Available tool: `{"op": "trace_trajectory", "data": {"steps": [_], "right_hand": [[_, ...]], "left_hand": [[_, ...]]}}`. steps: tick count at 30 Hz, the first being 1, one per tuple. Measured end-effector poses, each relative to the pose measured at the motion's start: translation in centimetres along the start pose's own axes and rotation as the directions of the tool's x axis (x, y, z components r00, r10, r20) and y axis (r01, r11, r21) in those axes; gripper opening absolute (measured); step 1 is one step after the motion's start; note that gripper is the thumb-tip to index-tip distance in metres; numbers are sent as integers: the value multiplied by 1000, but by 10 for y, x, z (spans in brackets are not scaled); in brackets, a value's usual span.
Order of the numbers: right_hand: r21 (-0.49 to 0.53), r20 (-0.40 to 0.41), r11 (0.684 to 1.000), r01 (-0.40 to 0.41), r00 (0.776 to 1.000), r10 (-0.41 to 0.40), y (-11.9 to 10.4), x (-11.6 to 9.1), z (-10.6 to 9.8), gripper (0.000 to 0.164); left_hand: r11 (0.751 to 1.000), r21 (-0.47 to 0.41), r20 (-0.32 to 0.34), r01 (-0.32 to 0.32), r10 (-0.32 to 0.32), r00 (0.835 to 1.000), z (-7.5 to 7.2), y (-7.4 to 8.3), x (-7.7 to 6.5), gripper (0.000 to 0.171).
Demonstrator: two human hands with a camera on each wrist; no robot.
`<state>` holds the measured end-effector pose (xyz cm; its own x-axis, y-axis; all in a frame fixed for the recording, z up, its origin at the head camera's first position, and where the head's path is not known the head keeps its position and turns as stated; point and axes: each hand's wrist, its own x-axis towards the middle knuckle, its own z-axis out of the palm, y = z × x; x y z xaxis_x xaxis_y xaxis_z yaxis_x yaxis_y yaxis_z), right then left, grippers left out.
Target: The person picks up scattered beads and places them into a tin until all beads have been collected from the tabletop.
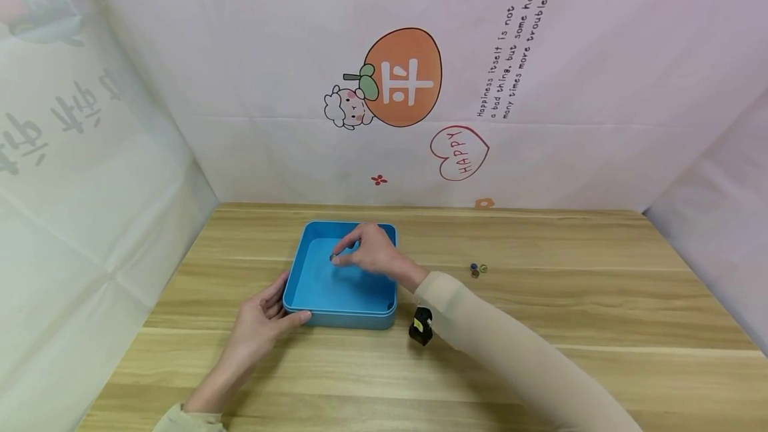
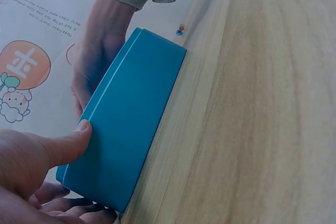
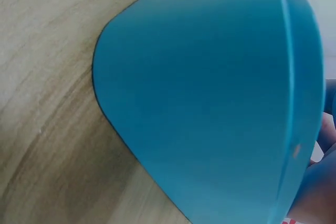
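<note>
A shallow blue box, without a lid, stands on the wooden table. My left hand grips its near left corner, thumb on the front wall and fingers along the left side; the left wrist view shows the thumb near the rim. Inside the box, above its floor, my right hand pinches a small dark marble between thumb and index finger. Another small dark round thing lies in the near right corner. In the right wrist view the box wall hides most of that hand.
To the right of the box, a blue marble, a greenish marble and a brown marble lie close together on the table. A black camera is fixed at the right wrist. A printed white cloth hangs behind.
</note>
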<state>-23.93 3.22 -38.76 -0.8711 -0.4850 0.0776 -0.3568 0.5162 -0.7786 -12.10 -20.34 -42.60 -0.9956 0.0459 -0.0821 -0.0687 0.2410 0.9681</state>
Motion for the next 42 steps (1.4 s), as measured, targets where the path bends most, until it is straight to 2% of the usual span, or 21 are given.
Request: {"op": "trace_trajectory", "data": {"steps": [17,26,34,42], "right_hand": [[2,2,999,-39,999,39,1,1,5,14],[-2,-11,1000,-20,1000,20,1,1,5,16],[35,-39,999,19,999,-17,-8,-8,-11,18],[92,-92,995,45,995,-37,-6,-30,-39,17]], "left_hand": [[1000,3,-5,4,-4,1000,0,0,0,92],[1000,6,-2,-2,2,1000,0,-1,1,92],[1000,10,-9,0,0,1000,0,-1,0,92],[1000,21,-20,7,-7,1000,0,-1,0,93]]}}
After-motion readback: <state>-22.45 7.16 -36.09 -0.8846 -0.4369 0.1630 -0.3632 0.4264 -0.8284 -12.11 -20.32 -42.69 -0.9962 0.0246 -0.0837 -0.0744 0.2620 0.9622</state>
